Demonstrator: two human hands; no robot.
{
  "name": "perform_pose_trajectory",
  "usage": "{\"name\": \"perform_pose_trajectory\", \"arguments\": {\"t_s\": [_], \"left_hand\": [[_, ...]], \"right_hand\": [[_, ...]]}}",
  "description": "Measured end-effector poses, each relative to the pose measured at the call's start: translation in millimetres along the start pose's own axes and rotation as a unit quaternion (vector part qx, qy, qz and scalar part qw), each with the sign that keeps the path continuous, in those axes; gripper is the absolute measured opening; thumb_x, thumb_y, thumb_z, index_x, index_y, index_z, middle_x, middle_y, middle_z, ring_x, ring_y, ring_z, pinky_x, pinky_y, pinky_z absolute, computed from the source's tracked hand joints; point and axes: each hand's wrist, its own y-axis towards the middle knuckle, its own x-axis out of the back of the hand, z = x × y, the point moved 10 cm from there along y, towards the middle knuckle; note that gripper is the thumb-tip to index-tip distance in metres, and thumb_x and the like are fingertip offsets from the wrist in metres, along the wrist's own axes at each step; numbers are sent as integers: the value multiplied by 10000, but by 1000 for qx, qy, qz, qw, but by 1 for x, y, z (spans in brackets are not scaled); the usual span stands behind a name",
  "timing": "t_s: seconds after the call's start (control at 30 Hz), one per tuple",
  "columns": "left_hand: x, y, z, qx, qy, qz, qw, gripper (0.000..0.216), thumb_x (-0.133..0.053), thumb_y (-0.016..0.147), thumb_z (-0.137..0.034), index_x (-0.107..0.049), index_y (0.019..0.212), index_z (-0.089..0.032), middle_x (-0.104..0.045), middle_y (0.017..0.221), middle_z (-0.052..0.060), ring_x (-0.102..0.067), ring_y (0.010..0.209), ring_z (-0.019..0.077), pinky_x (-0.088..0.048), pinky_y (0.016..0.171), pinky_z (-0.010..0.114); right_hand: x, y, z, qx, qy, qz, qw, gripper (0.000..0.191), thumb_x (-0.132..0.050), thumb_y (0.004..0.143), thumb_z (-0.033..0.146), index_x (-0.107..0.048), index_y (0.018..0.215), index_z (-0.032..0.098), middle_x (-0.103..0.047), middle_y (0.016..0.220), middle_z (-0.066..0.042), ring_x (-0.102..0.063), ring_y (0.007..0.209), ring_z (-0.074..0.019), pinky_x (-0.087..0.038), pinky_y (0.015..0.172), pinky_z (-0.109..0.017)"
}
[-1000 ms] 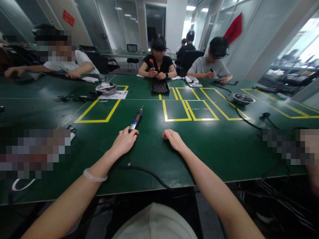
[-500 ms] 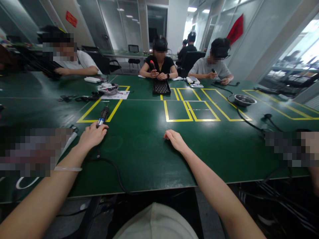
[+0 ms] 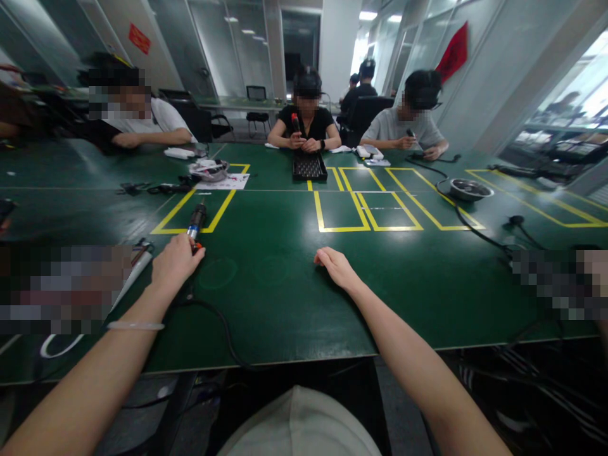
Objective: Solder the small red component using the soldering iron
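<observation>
My left hand (image 3: 175, 263) is wrapped round the rear of an electric screwdriver (image 3: 196, 218), dark with a blue-and-silver band. Its thin tip points away from me, inside a yellow tape outline, and a bit of orange-red shows beside my thumb. A black cord (image 3: 216, 311) runs from below this hand toward the table's front edge. On the green tabletop (image 3: 275, 304), near the middle, rests my right hand (image 3: 336, 266). Its fingers are curled in and I see nothing in them.
Across the table, one person holds a red-tipped tool above a black tray (image 3: 310, 168). Two others sit either side. A metal bowl (image 3: 470, 190) and black cable lie at right. Yellow tape (image 3: 344, 228) marks the tabletop. A cluttered sheet of paper (image 3: 237, 182) lies left of centre.
My left hand has closed further round the screwdriver's rear, and an orange-red part now shows by the thumb. My right hand keeps its place. The view has shifted slightly.
</observation>
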Motion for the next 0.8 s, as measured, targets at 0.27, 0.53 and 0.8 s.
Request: {"name": "perform_pose_trajectory", "arguments": {"t_s": [0.27, 0.53, 0.8], "left_hand": [[8, -5, -13, -7, 61, -5, 998, 429, -371, 927, -472, -487, 1134, -113, -589, 1093, 140, -592, 909, 275, -448, 692, 321], [2, 0, -10, -27, 51, 0, 998, 408, -382, 920, -478, -480, 1115, -133, -586, 1095, 136, -587, 938, 283, -450, 712, 328], [-7, 6, -1, -17, 19, 20, 999, 420, -357, 919, -513, -474, 1092, -149, -572, 1117, 143, -595, 936, 301, -455, 694, 351]], "right_hand": [[-1, 0, 2, 2, -8, 6, 1000, 456, -325, 1003, 433, -635, 779, 184, -608, 788, -27, -560, 769, -147, -418, 762, -249], [-1, -1, 4, 7, -11, 9, 1000, 448, -331, 1005, 424, -639, 788, 181, -610, 801, -30, -565, 777, -147, -418, 769, -253], [-2, 0, 5, 4, -19, 16, 1000, 438, -334, 1004, 413, -641, 794, 181, -608, 813, -29, -568, 797, -145, -415, 784, -252]]}}
